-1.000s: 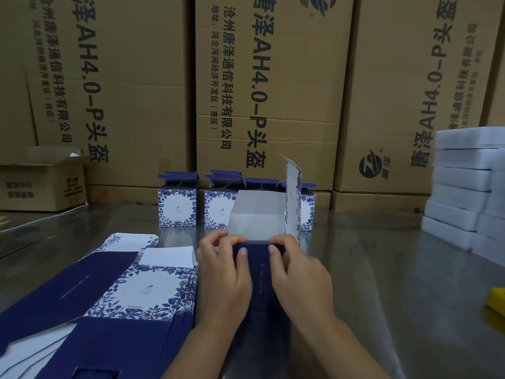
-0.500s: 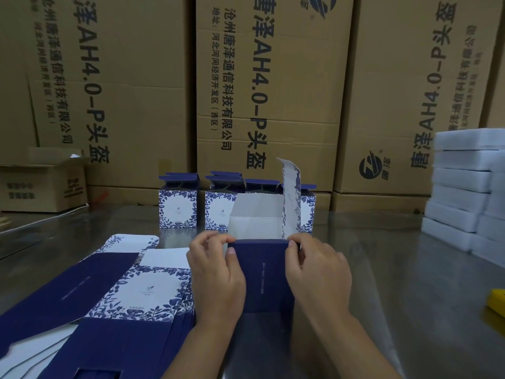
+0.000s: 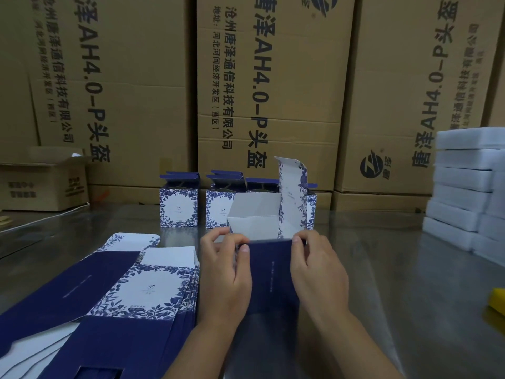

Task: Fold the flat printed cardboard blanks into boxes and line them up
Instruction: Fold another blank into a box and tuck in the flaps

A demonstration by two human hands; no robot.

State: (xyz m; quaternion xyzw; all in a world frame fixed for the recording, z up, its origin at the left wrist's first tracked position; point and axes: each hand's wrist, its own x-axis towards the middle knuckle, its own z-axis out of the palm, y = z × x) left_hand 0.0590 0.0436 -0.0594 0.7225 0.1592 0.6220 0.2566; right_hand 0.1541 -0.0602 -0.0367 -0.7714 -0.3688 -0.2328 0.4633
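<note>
A half-formed navy and white floral box (image 3: 270, 272) lies on the steel table (image 3: 396, 283) in front of me, its open end facing away with one floral flap standing up at the right. My left hand (image 3: 226, 272) grips its left edge, thumb on the navy panel. My right hand (image 3: 317, 269) grips the right edge near the open mouth. A stack of flat printed blanks (image 3: 114, 294) lies to the left. A row of finished boxes (image 3: 179, 203) stands behind, by the cartons.
Large brown shipping cartons (image 3: 267, 91) form a wall at the table's back. A small open brown carton (image 3: 43, 184) sits far left. White foam slabs (image 3: 464, 187) are stacked at the right. A yellow object (image 3: 498, 299) lies at the right edge.
My hands have slid apart from the box's middle to its left and right edges, uncovering the navy panel. The box mouth has opened wider.
</note>
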